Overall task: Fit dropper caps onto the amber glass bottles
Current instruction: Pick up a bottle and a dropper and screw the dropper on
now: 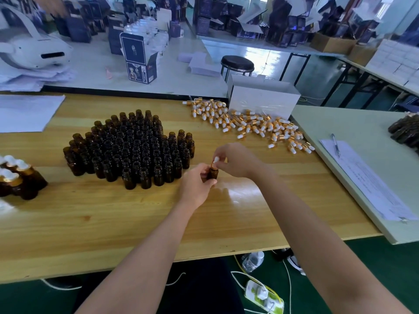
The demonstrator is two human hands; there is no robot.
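- The two forearms reach in from the near edge of the worktop point(136, 218) and meet just right of its middle, held a little above the wood.
- The left hand point(197, 186) has its fingers curled round the body of one amber bottle point(213, 173), which stands roughly upright with its neck leaning slightly away from the camera.
- The right hand point(235, 159) comes down from above and pinches a dropper cap point(215, 160) by its white bulb, directly over the bottle's neck.
- Cap and bottle share one near-vertical axis, so the coming move looks like a twist about that line. Whether the collar has already caught the thread is hidden behind the fingers.
- The open bottles point(136, 150) stand in a packed cluster just left of the hands, nearer the left one.
- The loose caps point(254, 125) lie heaped beyond and to the right, nearer the right hand.
- The capped bottles point(15, 177) sit at the far left edge, well apart from both hands.
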